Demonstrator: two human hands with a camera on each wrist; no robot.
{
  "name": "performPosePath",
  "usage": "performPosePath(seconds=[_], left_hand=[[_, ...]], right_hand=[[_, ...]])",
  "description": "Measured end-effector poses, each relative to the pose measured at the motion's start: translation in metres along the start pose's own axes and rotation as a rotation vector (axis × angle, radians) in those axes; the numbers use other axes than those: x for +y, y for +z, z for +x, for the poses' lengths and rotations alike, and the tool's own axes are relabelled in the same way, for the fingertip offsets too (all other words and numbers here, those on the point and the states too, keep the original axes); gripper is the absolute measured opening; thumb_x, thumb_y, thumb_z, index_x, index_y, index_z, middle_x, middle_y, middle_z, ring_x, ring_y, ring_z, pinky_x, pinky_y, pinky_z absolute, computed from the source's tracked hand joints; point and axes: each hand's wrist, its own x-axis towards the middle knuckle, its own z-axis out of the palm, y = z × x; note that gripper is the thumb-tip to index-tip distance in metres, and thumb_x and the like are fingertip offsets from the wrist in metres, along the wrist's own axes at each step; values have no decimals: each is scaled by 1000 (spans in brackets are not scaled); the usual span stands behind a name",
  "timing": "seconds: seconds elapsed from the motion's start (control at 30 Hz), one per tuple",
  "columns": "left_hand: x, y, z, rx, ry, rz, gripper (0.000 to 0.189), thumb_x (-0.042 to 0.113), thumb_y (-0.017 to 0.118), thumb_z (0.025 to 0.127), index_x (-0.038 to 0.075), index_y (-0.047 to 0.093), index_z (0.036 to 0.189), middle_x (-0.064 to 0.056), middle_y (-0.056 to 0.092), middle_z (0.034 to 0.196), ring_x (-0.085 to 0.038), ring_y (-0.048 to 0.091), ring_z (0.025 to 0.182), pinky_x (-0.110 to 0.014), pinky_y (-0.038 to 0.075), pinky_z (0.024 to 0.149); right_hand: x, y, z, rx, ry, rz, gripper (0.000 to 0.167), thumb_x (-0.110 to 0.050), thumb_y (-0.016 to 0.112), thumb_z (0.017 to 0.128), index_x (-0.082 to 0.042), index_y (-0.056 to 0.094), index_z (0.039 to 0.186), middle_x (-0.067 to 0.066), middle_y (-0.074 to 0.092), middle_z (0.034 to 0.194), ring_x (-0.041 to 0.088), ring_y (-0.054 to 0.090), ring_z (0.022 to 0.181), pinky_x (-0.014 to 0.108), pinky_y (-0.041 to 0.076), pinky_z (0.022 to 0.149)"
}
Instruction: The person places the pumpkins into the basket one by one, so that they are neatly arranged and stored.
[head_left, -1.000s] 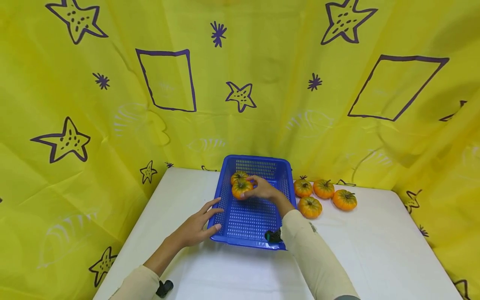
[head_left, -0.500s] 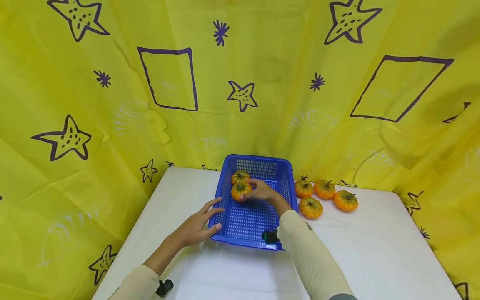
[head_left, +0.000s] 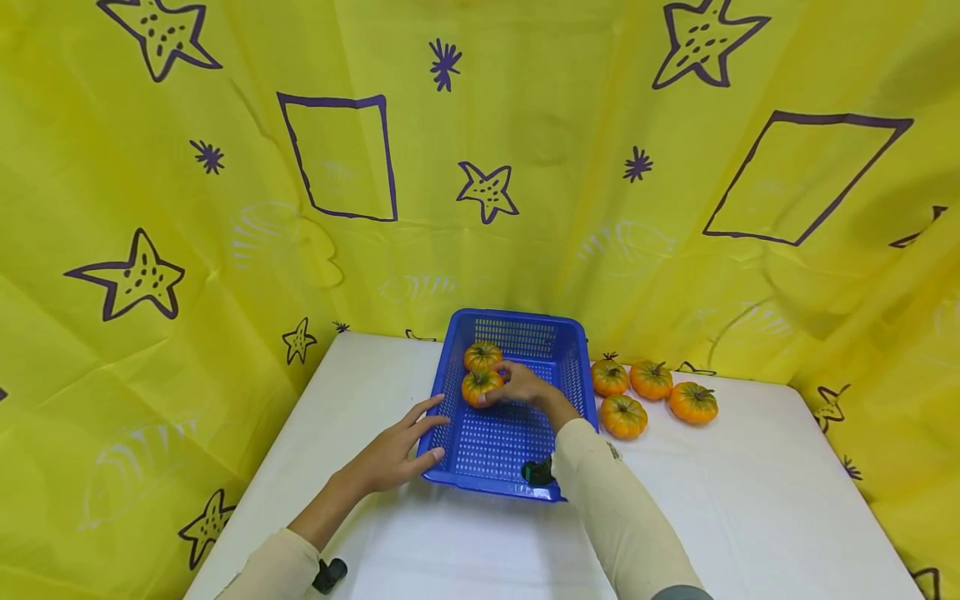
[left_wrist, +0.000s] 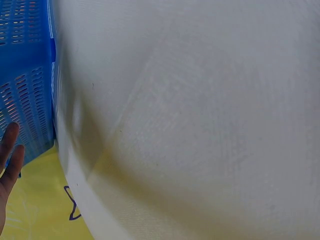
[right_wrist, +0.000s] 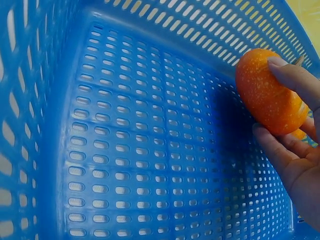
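Inside the blue plastic basket [head_left: 495, 450], my right hand [head_left: 521, 385] grips a small orange pumpkin [head_left: 480, 388] with green on top. In the right wrist view the thumb lies on one side of the pumpkin [right_wrist: 267, 92] and the fingers curl under the other, over the slotted floor. A second pumpkin [head_left: 482, 356] sits just behind it, against the basket's left wall. My left hand [head_left: 390, 454] has its fingers spread, with the fingertips at the basket's left rim. The left wrist view catches only a few fingers [left_wrist: 12, 165] beside the basket's slotted wall [left_wrist: 25, 100].
Several more pumpkins stand right of the basket on the white table [head_left: 750, 483], among them a front one [head_left: 623, 417] and a rightmost one [head_left: 693, 403]. A yellow curtain [head_left: 540, 250] with drawn stars encloses the back and sides.
The right hand has brought its pumpkin slightly lower and nearer in the basket, so more of the pumpkin behind shows. The left hand stays at the rim.
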Motion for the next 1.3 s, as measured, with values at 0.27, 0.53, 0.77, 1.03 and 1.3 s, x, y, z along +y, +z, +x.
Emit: performPosePath(seconds=[0.27,0.53,0.77,1.03,1.3], left_hand=[[0,0,1,-4,0,6,55,49,54,98,19,53,144,3,23,167,-36,40,146,-58,48,104],[1,0,0,-2,-1,8,54,48,55,98,20,54,144,3,23,167,-36,42,145,-58,49,103],[1,-1,0,-1,4,2,54,48,55,98,19,54,144,3,24,167,-37,41,145,-59,49,103],[1,0,0,-2,1,-1,54,48,55,98,19,54,144,3,24,167,-37,41,145,-59,48,104],[3,-1,0,-11,-5,1,54,47,55,99,18,54,144,3,23,167,-37,42,144,-59,48,104]], right_hand=[[-2,3,-1,-17,22,14,77,-19,85,80,1,45,143,22,56,133,33,60,114,45,55,100],[-5,5,-4,3,47,-57,78,-22,85,80,3,45,141,22,57,132,35,57,118,51,47,108],[-8,6,-4,15,55,-76,78,-23,85,80,4,45,141,23,57,133,35,59,118,49,50,106],[-11,3,-6,-17,89,-101,82,-26,85,80,1,43,145,22,52,140,38,51,128,54,41,114],[-7,0,-4,-38,102,-76,77,-20,85,80,0,46,142,21,55,136,31,60,116,43,52,104]])
